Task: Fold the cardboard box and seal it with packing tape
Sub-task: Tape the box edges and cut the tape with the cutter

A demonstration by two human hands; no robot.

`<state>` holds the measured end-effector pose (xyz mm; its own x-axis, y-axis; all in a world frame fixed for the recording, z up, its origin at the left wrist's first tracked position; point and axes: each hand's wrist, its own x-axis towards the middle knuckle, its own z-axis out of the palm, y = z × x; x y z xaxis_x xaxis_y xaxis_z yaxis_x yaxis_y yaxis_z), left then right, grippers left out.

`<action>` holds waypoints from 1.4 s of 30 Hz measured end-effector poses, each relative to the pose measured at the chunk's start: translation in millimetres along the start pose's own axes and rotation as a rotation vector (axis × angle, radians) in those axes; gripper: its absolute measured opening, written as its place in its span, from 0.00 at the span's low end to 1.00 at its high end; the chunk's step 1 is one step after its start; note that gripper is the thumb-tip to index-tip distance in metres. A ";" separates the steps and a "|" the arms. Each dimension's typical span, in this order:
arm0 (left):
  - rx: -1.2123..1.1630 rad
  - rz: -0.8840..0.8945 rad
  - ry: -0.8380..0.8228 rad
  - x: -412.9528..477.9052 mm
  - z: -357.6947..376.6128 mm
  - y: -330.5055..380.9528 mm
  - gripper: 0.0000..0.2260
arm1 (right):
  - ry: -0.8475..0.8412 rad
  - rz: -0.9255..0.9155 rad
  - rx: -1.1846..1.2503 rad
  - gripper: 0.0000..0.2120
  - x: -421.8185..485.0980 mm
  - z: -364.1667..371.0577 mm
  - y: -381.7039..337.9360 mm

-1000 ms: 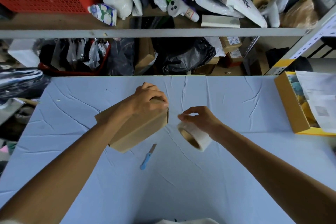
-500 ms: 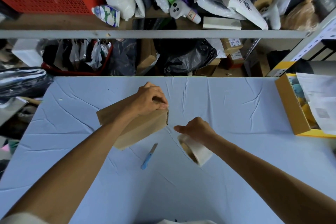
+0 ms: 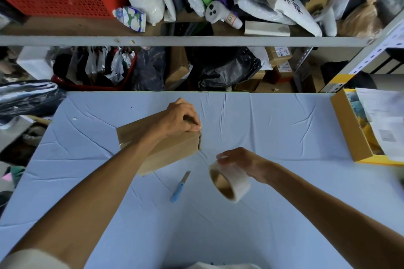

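Note:
A folded brown cardboard box [image 3: 172, 150] lies on the light blue table cover [image 3: 262, 120], turned at an angle, with clear tape showing at its left end. My left hand [image 3: 181, 119] presses down on the box's top right corner, fingers curled over the edge. My right hand [image 3: 240, 159] holds a roll of clear packing tape [image 3: 229, 181] just to the right of the box and nearer to me, fingers gripping the top of the roll. Whether a strip runs from the roll to the box cannot be told.
A small blue utility knife [image 3: 179, 188] lies on the cover between box and roll. An open yellow-brown box [image 3: 349, 129] with papers sits at the right edge. Cluttered metal shelves [image 3: 196, 40] with bags, a red basket [image 3: 61, 2] and parcels rise behind the table.
My right hand has drawn the tape roll away from the box's right end, down and toward me. My left hand stays pressed on the box's corner.

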<state>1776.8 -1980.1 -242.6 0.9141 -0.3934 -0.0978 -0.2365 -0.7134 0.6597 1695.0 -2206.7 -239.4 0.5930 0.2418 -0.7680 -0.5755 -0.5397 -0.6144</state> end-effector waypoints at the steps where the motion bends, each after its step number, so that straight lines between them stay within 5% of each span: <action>1: -0.006 -0.005 0.005 0.5 -0.2 1.0 0.04 | -0.009 0.022 0.020 0.07 0.7 0.3 -1.4; 8: 0.027 -0.013 -0.033 4.1 -2.5 10.9 0.04 | 0.131 0.033 -0.366 0.15 0.0 1.9 -0.7; 12: 0.065 0.011 -0.043 5.6 -4.5 12.8 0.04 | 0.143 -0.077 -0.050 0.07 -2.3 4.4 1.8; 20: -0.015 -0.005 0.011 -6.3 -5.8 18.9 0.11 | 0.286 -0.082 0.136 0.07 4.3 5.5 2.9; 27: -0.111 0.087 0.667 -90.6 47.0 29.2 0.05 | 0.324 -0.125 0.169 0.09 0.8 5.7 9.6; 31: -0.025 -0.155 0.499 -141.3 121.6 -2.3 0.03 | 0.337 -0.107 0.141 0.10 -0.6 8.3 12.8; 37: 0.011 -0.657 0.301 -136.9 172.6 -41.1 0.13 | 0.334 -0.094 0.108 0.08 -4.1 13.5 12.9; 42: 0.098 -0.670 0.273 -122.0 181.0 -43.1 0.09 | 0.329 -0.101 0.114 0.10 -5.9 16.7 15.3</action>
<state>1615.9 -2006.4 -393.9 0.9194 0.2956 -0.2596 0.3862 -0.8040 0.4522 1673.2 -2202.9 -247.3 0.7890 0.0071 -0.6143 -0.5526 -0.4286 -0.7148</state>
